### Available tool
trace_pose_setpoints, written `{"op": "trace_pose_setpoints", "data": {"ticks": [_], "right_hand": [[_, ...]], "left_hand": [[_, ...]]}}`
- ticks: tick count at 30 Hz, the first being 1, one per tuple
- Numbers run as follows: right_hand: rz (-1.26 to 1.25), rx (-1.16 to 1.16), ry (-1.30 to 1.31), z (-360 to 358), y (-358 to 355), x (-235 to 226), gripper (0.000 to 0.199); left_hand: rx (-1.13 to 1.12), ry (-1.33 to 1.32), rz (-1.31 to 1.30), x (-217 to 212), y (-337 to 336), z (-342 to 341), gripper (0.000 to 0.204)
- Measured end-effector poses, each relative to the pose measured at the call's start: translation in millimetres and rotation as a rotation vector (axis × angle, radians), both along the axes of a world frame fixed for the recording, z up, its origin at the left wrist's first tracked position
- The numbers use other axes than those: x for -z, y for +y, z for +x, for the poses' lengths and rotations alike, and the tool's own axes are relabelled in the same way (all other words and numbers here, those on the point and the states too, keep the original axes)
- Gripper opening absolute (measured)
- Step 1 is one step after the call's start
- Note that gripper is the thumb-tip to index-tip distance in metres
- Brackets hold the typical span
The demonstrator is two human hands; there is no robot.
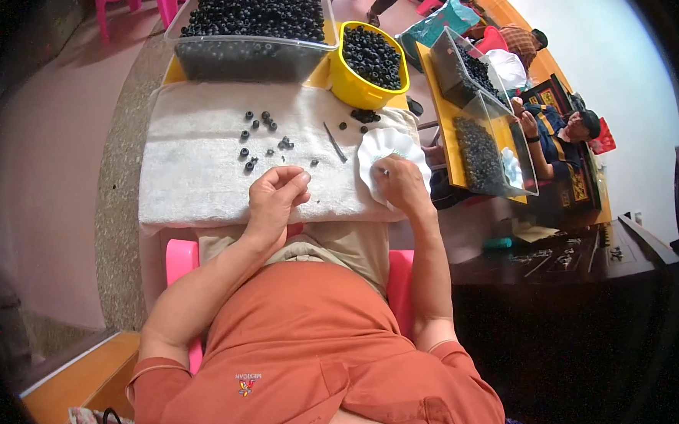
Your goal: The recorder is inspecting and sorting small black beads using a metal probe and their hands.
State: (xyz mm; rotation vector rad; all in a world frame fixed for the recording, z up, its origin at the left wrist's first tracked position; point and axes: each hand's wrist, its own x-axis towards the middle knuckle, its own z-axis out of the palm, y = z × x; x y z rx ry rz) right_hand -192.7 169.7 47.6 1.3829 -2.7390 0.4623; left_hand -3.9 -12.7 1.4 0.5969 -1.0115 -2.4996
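My left hand rests on the white cloth, fingers curled together as if pinching something too small to make out. My right hand lies on a white scalloped dish at the cloth's right edge, fingertips pressed into it. Several small black rings are scattered on the cloth just beyond my left hand. A thin metal tool lies on the cloth between the rings and the dish.
A yellow bowl and a clear tub, both full of black rings, stand at the table's far edge. To the right, another person sits at a yellow table with clear tubs. Pink chairs stand beyond.
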Motion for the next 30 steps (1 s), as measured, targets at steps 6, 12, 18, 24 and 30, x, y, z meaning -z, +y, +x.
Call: {"op": "trace_pose_setpoints", "data": {"ticks": [6,12,18,24,30], "right_hand": [[0.048,0.003,0.014,3.9,-3.5,-5.4,0.015],[0.065,-0.007,-0.006,0.8,0.5,-7.4,0.017],[0.084,-0.044,0.011,0.4,4.2,-6.3,0.018],[0.247,-0.065,0.070,13.6,-4.1,-25.6,0.018],[0.071,-0.025,0.026,10.9,3.2,-13.5,0.017]], "left_hand": [[-0.004,-0.028,-0.017,-1.5,-0.3,0.5,0.010],[0.006,-0.029,-0.026,0.2,0.6,0.9,0.009],[0.007,-0.023,-0.002,-2.6,1.7,1.8,0.010],[0.007,-0.001,-0.014,1.4,1.3,1.9,0.010],[-0.001,0.014,-0.017,0.5,2.2,0.7,0.010]]}}
